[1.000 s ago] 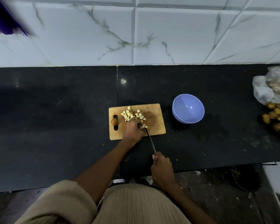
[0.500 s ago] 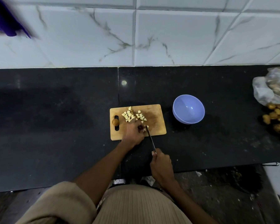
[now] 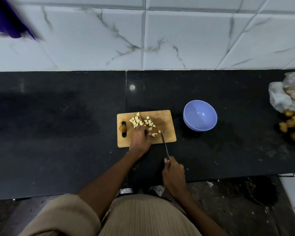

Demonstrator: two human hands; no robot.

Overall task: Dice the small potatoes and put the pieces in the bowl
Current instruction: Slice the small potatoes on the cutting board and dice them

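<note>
A wooden cutting board (image 3: 167, 116) lies on the black counter, with several pale diced potato pieces (image 3: 140, 120) at its middle. One whole small potato (image 3: 122, 128) sits by the board's handle slot at the left. My left hand (image 3: 140, 139) rests on the board, fingers curled over a piece of potato that is mostly hidden. A few cut bits (image 3: 155, 134) lie just right of those fingers. My right hand (image 3: 174, 173) grips the handle of a knife (image 3: 165, 144), whose tip meets the board beside them. An empty blue bowl (image 3: 200, 115) stands right of the board.
Several whole small potatoes (image 3: 292, 124) lie at the counter's far right beside a crumpled plastic bag (image 3: 286, 94). A white marble-tiled wall rises behind the counter. A purple cloth (image 3: 5, 21) hangs at the top left. The counter's front edge runs just under my right hand.
The knife has shifted a little to the right of my left fingers, leaving a few freshly cut bits beside it. My left hand stays in place on the board.
</note>
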